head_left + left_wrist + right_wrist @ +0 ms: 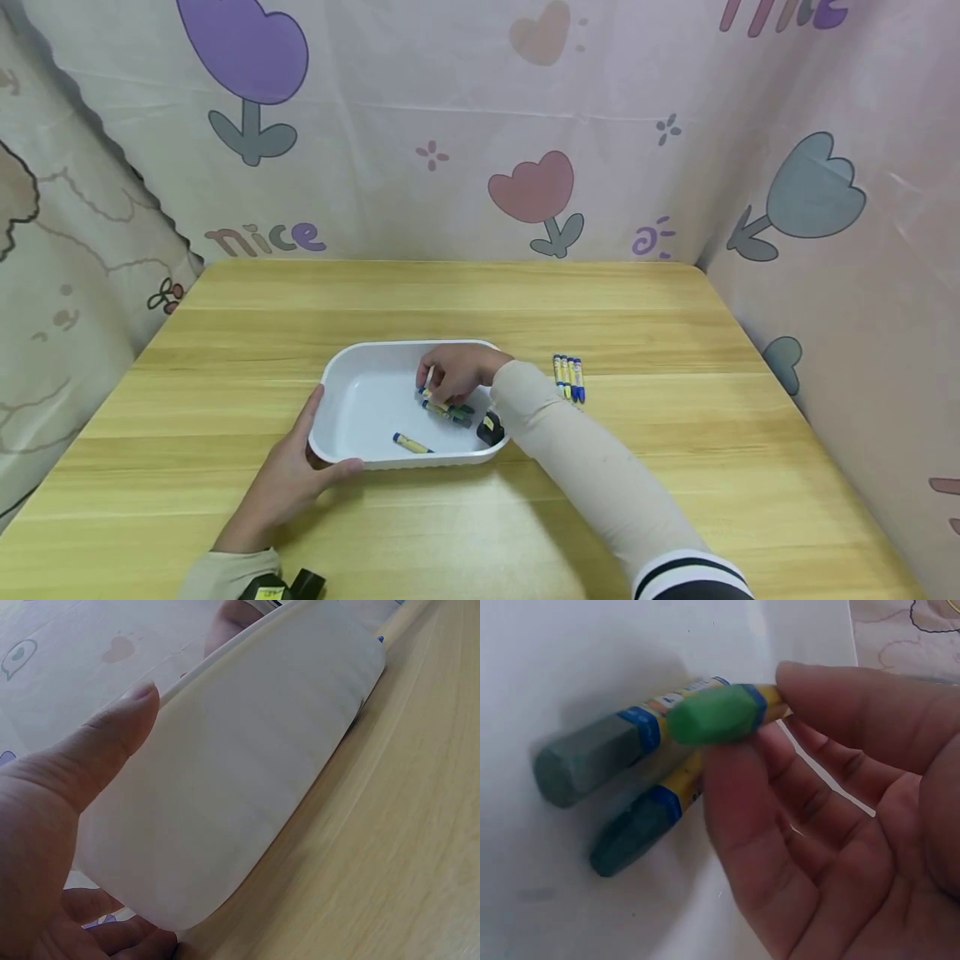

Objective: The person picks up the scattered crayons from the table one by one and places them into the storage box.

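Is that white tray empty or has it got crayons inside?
Not empty. One crayon lies alone in the white tray, and two darker crayons lie near the green crayon the right hand pinches.

Wood-grain table [637, 317], light yellow | on it, near the middle: white rectangular tray [356, 408] with rounded corners | to the tray's right: four yellow-wrapped crayons [568, 378], side by side

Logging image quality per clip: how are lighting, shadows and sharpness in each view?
Head view: bright and mostly clear, soft shadow beside the right sleeve on the table; left wrist view: tilted, outer wall of the tray pale, low in contrast; right wrist view: dim and soft, green crayon and fingers lacking crisp detail, faint shadow beside the darker crayons.
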Tool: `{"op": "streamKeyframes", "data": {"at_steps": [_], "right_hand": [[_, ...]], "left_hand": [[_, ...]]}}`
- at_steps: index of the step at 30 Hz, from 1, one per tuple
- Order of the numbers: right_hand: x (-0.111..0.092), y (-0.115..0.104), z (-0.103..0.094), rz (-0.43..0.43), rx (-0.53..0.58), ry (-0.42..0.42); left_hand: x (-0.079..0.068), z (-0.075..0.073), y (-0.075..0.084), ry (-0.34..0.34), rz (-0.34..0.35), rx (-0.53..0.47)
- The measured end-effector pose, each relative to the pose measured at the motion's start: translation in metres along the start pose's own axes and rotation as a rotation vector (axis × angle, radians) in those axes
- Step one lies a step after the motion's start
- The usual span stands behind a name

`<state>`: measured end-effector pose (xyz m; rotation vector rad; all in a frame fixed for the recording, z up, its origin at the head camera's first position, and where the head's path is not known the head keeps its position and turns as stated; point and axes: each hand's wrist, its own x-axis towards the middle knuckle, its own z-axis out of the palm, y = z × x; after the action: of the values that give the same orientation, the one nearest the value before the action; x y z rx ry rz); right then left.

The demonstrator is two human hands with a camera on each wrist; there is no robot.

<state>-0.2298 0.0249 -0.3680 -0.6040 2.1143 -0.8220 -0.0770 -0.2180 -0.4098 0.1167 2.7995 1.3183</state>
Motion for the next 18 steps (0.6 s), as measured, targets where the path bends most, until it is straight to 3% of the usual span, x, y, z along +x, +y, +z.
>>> {"op": "streamKeyframes", "data": {"at_steps": [12, 18], "right_hand": [[-0.0001, 0.0025, 0.0012, -0.023, -0.021, -0.008], [-0.0035, 0.0002, -0.0015, -0.032, 0.029, 0.001]], "left_hand": [[-0.0001, 0.0018, -0.0016, 0.002, 0.009, 0.017], [0.0005, 0.0015, -0.0007, 0.000, -0.007, 0.024]]}}
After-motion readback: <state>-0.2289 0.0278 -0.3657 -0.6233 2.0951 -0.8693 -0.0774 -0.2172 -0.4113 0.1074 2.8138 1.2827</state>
